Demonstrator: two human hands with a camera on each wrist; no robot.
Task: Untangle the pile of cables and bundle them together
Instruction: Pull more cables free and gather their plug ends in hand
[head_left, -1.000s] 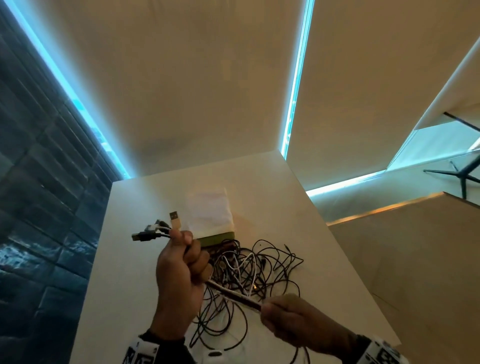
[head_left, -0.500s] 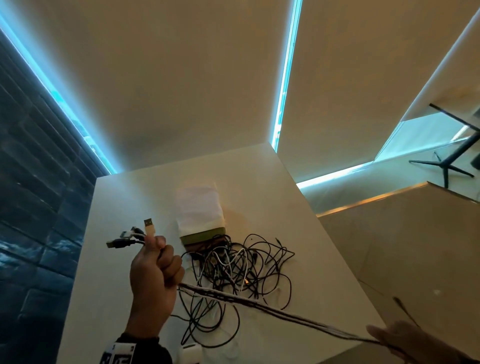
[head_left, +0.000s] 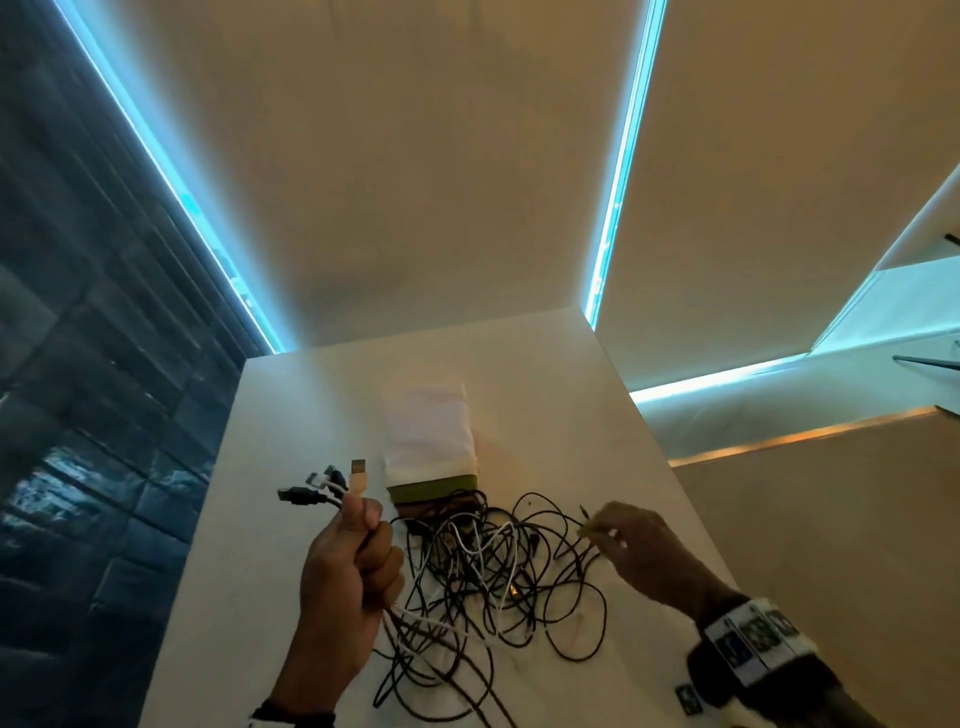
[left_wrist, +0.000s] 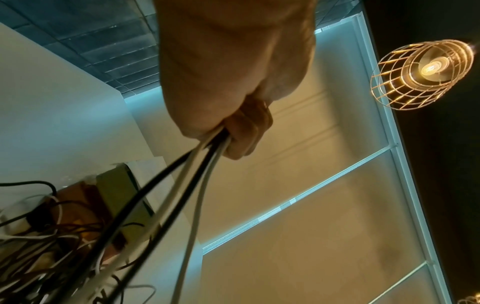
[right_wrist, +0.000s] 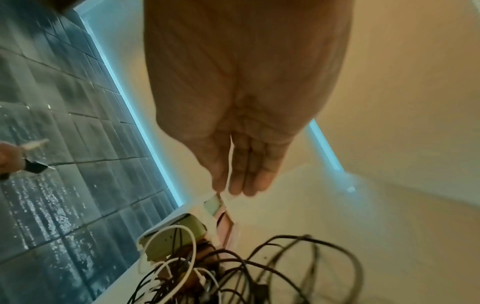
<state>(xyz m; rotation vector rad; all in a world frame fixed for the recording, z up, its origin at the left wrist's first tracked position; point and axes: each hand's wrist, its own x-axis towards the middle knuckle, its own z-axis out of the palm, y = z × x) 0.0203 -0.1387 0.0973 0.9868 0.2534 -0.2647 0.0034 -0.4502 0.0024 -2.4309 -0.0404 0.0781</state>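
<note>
L hand (head_left: 353, 577): my fist grips cable ends (head_left: 332, 486).
R hand (head_left: 641, 551): straightish; hold unclear.
Pile (head_left: 483, 571): lower centre, R nearer.

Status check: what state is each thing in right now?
left hand, raised, gripping gathered cable ends
cable pile, tangled on the table
right hand, at the pile's edge; grip unclear
white-and-green packet, lying behind the pile
pendant lamp, lit

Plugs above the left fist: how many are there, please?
4, above the left hand: beige USB plug upright; black plug, white plug beside it; black USB plug lowest. Others may be hidden.
</note>
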